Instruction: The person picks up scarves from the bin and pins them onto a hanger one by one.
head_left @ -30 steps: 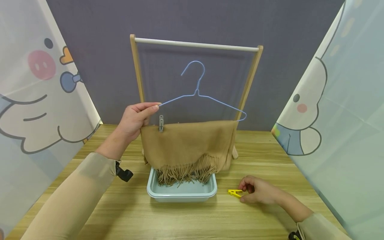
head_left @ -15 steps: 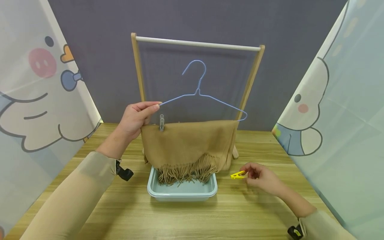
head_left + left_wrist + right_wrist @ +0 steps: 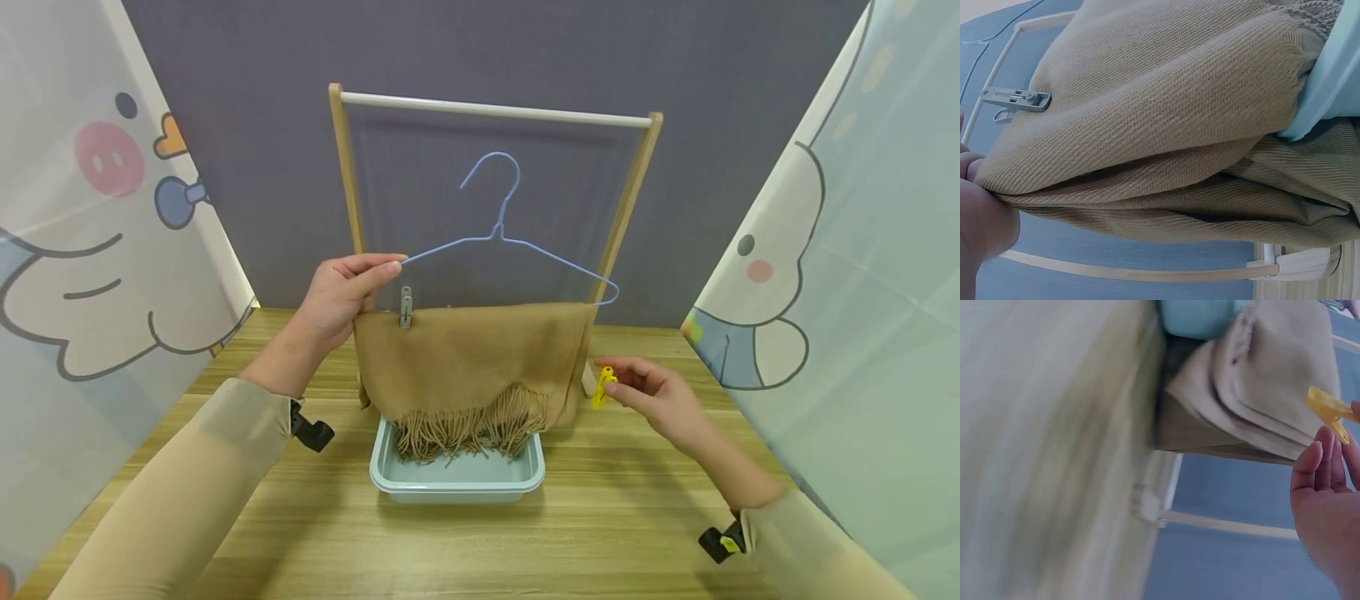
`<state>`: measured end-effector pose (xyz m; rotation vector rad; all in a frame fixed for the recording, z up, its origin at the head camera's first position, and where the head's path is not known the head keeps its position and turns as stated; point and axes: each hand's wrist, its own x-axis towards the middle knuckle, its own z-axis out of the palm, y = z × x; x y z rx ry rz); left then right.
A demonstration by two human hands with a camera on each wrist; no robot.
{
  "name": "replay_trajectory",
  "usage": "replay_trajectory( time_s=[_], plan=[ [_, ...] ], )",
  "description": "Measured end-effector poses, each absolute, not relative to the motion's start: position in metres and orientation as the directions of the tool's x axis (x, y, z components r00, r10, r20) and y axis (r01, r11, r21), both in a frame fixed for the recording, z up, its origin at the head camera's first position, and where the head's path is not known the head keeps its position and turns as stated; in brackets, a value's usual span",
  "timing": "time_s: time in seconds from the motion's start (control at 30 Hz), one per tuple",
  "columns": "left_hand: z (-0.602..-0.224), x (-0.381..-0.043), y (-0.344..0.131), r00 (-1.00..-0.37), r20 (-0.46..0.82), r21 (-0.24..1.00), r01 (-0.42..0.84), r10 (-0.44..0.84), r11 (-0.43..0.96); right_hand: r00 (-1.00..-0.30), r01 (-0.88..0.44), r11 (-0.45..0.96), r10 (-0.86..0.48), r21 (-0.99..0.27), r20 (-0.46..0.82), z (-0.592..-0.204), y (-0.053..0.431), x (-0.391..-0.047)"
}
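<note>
A blue wire hanger is held up by my left hand, which pinches its left end. Over the hanger's lower bar hangs a folded tan scarf with a fringe along its lower edge. A grey clothespin clips the scarf's top edge near my left hand; the left wrist view shows this clothespin close up. To the right of the scarf, my right hand pinches a yellow clothespin between thumb and fingers, above the table and apart from the cloth.
A pale blue basin stands under the scarf, and the fringe hangs into it. Behind the hanger rises a wooden rack with a white rail. The wooden table lies below, with a grey panel at the back.
My right hand has lifted the yellow clothespin off the table, up toward the scarf's right edge, and the clothespin has turned more upright. The left hand and hanger stay nearly still.
</note>
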<state>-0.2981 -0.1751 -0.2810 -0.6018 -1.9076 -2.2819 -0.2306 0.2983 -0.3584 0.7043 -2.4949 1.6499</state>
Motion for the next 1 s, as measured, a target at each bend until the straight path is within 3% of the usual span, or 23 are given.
replay_trajectory(
  time_s=[0.47, 1.0],
  plan=[
    [-0.277, -0.296, -0.176, -0.919, 0.351, 0.926, 0.314, 0.177, -0.208, -0.875, -0.483, 0.352, -0.226, -0.802, 0.428, -0.293, 0.284, -0.259],
    [-0.279, -0.299, -0.178, -0.916, 0.354, 0.925, 0.313, 0.188, -0.216, -0.896, -0.425, 0.494, -0.109, -0.758, 0.431, -0.273, 0.269, -0.283]
  ],
)
